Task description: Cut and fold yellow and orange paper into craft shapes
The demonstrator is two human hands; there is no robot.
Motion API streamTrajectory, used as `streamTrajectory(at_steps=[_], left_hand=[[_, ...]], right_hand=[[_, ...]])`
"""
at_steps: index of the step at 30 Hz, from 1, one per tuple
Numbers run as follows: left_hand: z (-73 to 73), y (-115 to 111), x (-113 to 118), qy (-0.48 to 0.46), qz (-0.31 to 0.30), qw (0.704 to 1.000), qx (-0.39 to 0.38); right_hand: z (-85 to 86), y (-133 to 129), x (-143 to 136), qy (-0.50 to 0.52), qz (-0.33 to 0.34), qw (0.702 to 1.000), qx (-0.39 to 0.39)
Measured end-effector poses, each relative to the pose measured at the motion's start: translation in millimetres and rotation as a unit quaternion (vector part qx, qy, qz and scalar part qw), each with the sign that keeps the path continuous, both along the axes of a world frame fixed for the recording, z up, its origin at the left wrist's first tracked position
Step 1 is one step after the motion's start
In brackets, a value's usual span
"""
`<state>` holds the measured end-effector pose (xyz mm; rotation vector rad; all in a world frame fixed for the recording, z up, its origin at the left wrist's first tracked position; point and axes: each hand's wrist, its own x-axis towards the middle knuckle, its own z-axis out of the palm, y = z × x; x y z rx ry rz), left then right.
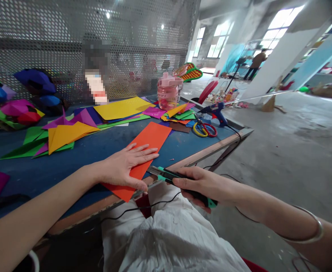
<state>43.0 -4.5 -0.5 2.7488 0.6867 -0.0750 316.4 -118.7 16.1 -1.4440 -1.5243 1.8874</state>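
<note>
An orange sheet of card lies slantwise on the blue table top, its near corner jutting past the wooden edge. My left hand rests flat on it with the fingers stretched out. In my right hand is a black and green utility knife, gripped around its handle. The knife's metal blade end meets the right side of the card, close to the table edge. Whether the blade cuts into the card I cannot tell.
Scissors and a blue glue gun lie at the right corner. A pink bottle stands behind scraps. Yellow sheets and folded orange pieces lie farther back. A black cord crosses my lap. A person stands far off.
</note>
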Motion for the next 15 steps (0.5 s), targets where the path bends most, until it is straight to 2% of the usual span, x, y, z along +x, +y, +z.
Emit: streamTrajectory(at_steps=[7,15], left_hand=[[1.3,-0.1,0.5,-0.001,0.003,1.0,-0.01],[1.2,-0.3,-1.3,-0.017,-0.003,1.0,0.0]], right_hand=[[6.4,3.0,4.3,-0.027,0.011,1.0,0.012],[2.3,8.9,6.0,-0.022,0.032,0.998,0.038]])
